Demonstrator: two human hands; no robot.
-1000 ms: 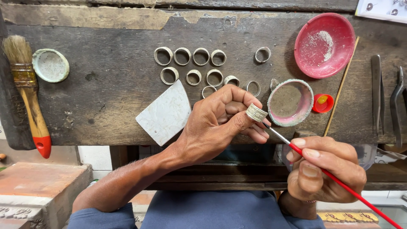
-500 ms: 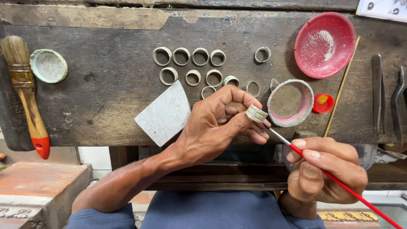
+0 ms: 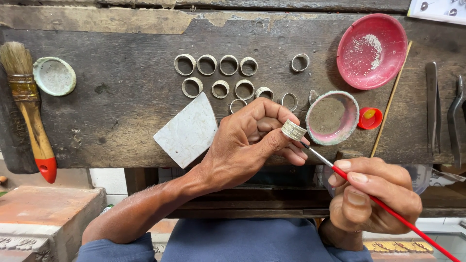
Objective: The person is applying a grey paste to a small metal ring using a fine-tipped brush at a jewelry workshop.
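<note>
While left hand [image 3: 242,145] fingers pinch ring [image 3: 294,130] | right hand [image 3: 371,196] fingers pinch brush [image 3: 388,209] | bristles hidden

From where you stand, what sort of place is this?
Probably a jeweller's or ringmaker's workbench: rows of plain grey metal rings lie on a worn dark wooden bench, with metal hand tools at its edge.

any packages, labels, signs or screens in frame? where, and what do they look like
Printed sheet: top right corner, beyond the bench's back edge, cut off by the frame; white, rectangular, with small dark round pictures.
No packages, signs or screens otherwise; the red cap by the pink-rimmed dish shows no label.
</note>
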